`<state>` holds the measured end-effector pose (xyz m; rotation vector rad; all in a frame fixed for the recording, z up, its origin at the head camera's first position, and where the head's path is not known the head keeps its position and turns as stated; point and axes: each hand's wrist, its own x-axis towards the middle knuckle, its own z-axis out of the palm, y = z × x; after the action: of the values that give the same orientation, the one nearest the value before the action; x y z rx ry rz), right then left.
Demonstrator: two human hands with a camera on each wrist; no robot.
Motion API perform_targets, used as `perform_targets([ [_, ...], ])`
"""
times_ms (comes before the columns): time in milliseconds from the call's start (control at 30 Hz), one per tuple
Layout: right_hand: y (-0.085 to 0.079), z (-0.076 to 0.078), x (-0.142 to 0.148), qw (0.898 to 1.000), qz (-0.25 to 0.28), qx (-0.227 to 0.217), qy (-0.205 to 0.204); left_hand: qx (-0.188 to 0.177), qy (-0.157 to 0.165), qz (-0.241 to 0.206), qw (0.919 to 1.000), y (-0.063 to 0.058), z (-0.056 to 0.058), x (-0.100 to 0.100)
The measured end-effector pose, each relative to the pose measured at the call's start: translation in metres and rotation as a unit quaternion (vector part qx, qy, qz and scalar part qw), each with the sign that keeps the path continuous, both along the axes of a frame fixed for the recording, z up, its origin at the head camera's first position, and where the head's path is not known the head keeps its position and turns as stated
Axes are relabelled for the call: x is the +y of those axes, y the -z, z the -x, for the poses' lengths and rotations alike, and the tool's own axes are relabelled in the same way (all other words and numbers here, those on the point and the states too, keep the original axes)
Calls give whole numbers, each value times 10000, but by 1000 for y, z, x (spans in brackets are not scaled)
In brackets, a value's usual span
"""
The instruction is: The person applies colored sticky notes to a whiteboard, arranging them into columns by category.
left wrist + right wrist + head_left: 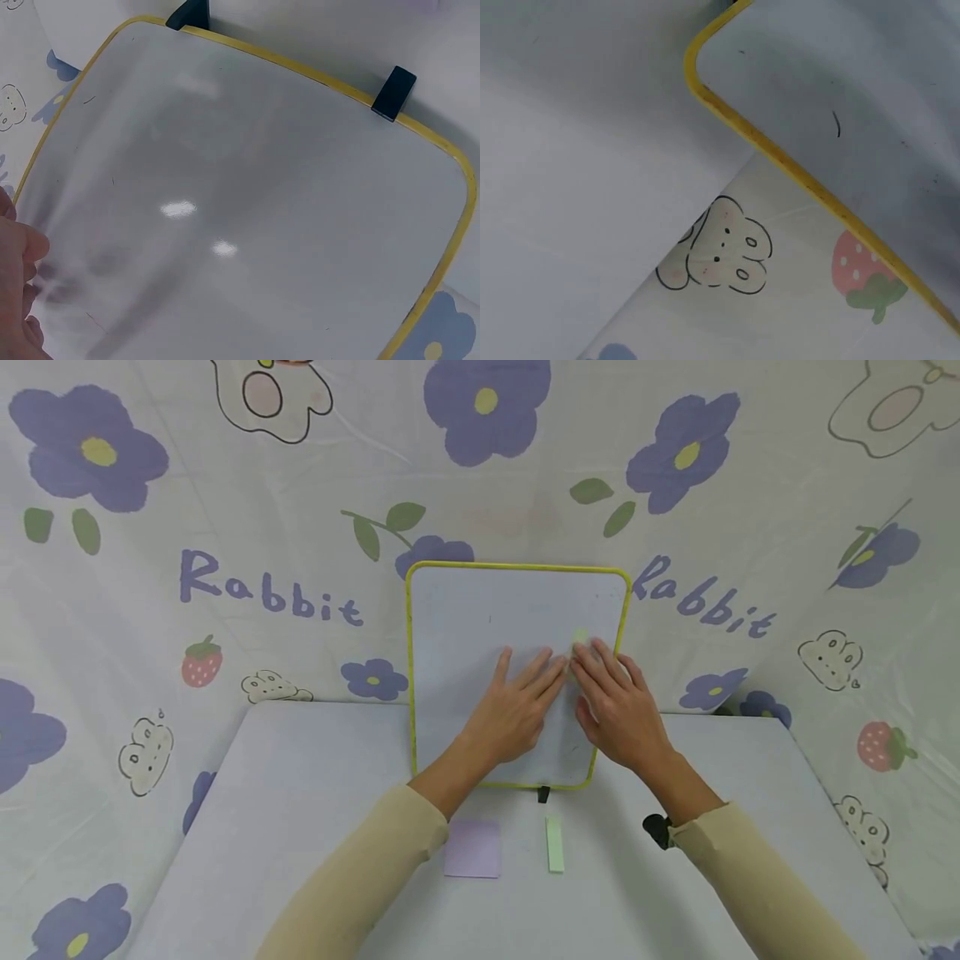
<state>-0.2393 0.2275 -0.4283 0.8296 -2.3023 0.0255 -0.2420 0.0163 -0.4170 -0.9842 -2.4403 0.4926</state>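
Observation:
A whiteboard (465, 618) with a yellow rim stands upright on the table. My left hand (517, 706) lies against its right half with fingers extended, fingertips close to those of the other hand. My right hand (615, 706) rests near the board's right edge, its straight fingers pressing at a pale green sticky strip (581, 634). Only the strip's upper end shows above the fingertips; the rest is hidden under them. In the left wrist view the board surface (300, 195) is seen upside down, and the right wrist view catches a board corner (780, 60).
On the table (322, 752) in front of the board lie a purple sticky note pad (472, 850) and a narrow green sticky note pad (554, 845). Black feet (394, 94) hold the board's lower edge. A flower-and-rabbit printed cloth (525, 502) hangs behind.

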Motion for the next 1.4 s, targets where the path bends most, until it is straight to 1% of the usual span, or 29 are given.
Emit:
perform_targets([
  [133,0,-7,-3,9995,241,-115,-156,-25,92,-86,9999,1,-2,-4],
  [200,1,-11,-5,9988,391,-152,-263,-19,201,-182,9996,2,-5,-6],
  [367,9,-23,-9,9959,719,-163,-515,-3,441,-432,9981,9,-11,-13],
  [467,16,-32,-10,9938,874,-267,-636,-48,499,-541,9973,14,-16,-17],
  [567,24,-42,-10,9917,994,-411,-709,-164,595,-696,9957,22,-21,-22],
  [700,36,-56,-10,9897,1025,-669,-742,-363,719,-888,9928,31,-28,-27],
  [833,49,-69,-9,9874,1002,-974,-740,-579,717,-973,9910,39,-37,-30],
  [900,56,-75,-9,9859,1006,-1110,-749,-705,711,-941,9905,43,-41,-32],
  [1033,70,-86,-7,9817,1035,-1373,-818,-987,764,-831,9887,57,-51,-32],
  [1167,83,-97,-5,9757,1093,-1706,-838,-1299,819,-705,9856,74,-61,-30],
  [1300,95,-108,-3,9688,1096,-2068,-822,-1702,901,-629,9793,92,-72,-26],
  [1400,104,-115,-3,9650,1100,-2244,-798,-2017,985,-491,9732,105,-79,-25],
])
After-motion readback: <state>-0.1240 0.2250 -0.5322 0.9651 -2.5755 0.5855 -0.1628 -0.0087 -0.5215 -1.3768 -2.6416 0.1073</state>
